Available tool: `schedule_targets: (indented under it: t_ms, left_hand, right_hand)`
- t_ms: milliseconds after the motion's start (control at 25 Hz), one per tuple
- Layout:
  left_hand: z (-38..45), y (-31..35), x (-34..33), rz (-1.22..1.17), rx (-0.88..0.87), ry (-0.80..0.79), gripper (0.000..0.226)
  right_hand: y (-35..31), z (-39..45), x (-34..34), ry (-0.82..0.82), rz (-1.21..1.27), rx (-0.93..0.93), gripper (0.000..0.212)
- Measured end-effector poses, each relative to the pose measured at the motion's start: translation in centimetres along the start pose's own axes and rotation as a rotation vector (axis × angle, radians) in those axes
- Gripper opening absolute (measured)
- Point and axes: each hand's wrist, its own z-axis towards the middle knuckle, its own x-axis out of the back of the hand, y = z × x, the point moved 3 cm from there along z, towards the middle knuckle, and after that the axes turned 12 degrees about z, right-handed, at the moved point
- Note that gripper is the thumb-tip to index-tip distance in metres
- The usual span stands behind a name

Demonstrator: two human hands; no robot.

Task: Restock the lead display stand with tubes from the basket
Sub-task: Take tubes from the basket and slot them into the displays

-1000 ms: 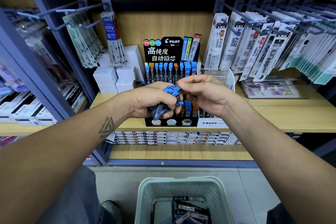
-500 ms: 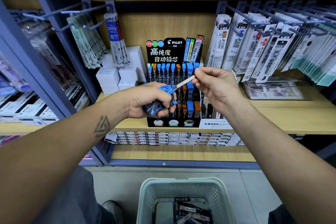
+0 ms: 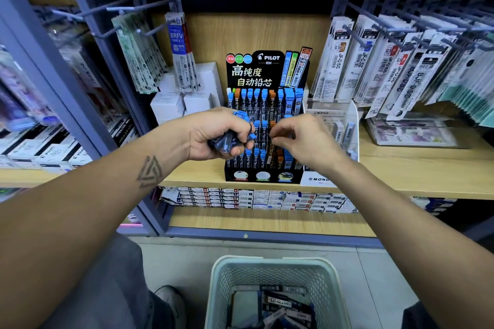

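Right hand now down at the stand, fingers pinched, tube hidden or dropped in; left hand gripping more tubes.

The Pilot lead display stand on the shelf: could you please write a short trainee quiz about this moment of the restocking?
1. True or false: the left hand holds a bundle of blue-capped lead tubes.
2. Where is the basket? A) on the shelf beside the stand; B) on the floor below the shelf; C) hanging from a hook.
3. Fill in: the right hand is in front of the ______ row of the Pilot lead display stand.

Key: 1 true. 2 B. 3 middle; whether its fingertips pinch a tube there cannot be told.
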Motion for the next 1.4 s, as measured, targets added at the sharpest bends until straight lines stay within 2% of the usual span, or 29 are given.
schedule_targets:
  t_ms: [200, 600, 800, 1040, 1240, 1320, 1400]
  left_hand:
    - [0.0, 0.0, -0.1, 0.012, -0.002, -0.012, 0.021]
    - [0.1, 0.5, -0.7, 0.023, -0.008, 0.008, 0.025]
    - [0.1, 0.7, -1.0, 0.040, -0.006, 0.016, 0.025]
    - [0.2, 0.8, -1.1, 0.034, -0.008, 0.021, 0.026]
    - [0.3, 0.7, -1.2, 0.043, -0.007, 0.024, 0.026]
    - [0.3, 0.6, -1.3, 0.042, -0.006, 0.020, 0.026]
    - [0.5, 0.5, -1.5, 0.045, -0.003, 0.012, 0.026]
  right_hand:
    - [-0.5, -0.8, -0.5, 0.028, -0.223, 0.119, 0.018]
    - [0.2, -0.5, -0.7, 0.098, -0.111, 0.190, 0.013]
    - [0.9, -0.7, -1.5, 0.023, -0.173, 0.221, 0.010]
    - [1.8, -1.3, -2.4, 0.031, -0.205, 0.256, 0.009]
    - [2.5, -1.2, -2.8, -0.048, -0.237, 0.247, 0.011]
    - [2.4, -1.1, -2.6, -0.048, -0.187, 0.244, 0.013]
    - [2.5, -0.6, -1.6, 0.020, -0.032, 0.166, 0.014]
